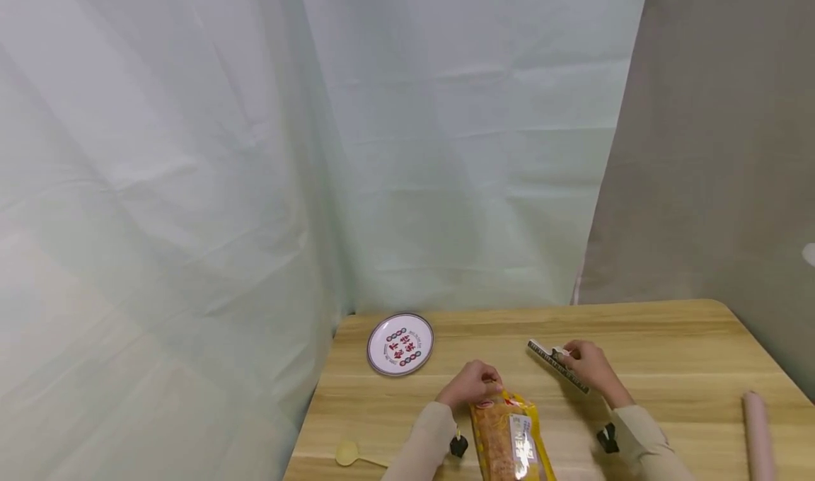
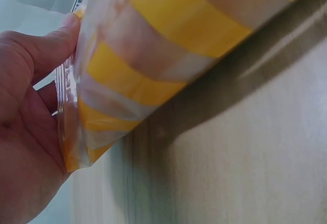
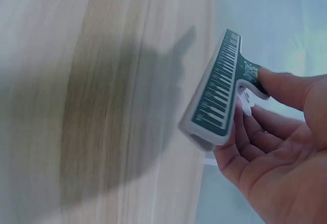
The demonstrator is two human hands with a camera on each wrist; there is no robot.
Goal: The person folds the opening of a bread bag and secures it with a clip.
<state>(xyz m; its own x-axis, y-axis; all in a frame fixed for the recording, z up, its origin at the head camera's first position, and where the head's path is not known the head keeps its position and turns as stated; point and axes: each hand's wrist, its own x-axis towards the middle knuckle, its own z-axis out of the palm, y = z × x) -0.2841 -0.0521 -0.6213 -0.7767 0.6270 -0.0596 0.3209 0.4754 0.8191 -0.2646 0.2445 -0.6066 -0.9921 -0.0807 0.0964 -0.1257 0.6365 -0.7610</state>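
My left hand [image 1: 472, 384] pinches the top edge of a yellow and clear plastic bag of bread [image 1: 496, 442]. In the left wrist view the thumb presses on the crimped end of the bag [image 2: 153, 55], which is tilted up off the table. To the right, my right hand [image 1: 590, 365] holds a long bag clip [image 1: 557, 368] by its handles. The clip [image 3: 217, 89] is dark green and white with a piano-key pattern, held above the table in the right wrist view. Thumb and fingers squeeze its handle tabs from both sides.
A white plate [image 1: 400, 344] with red lettering lies at the back left of the wooden table [image 1: 668, 339]. Near the left forearm is a pale yellow spoon [image 1: 347, 453]. A pink rolled-up cylinder [image 1: 759, 435] lies by the right edge. Pale curtains hang behind.
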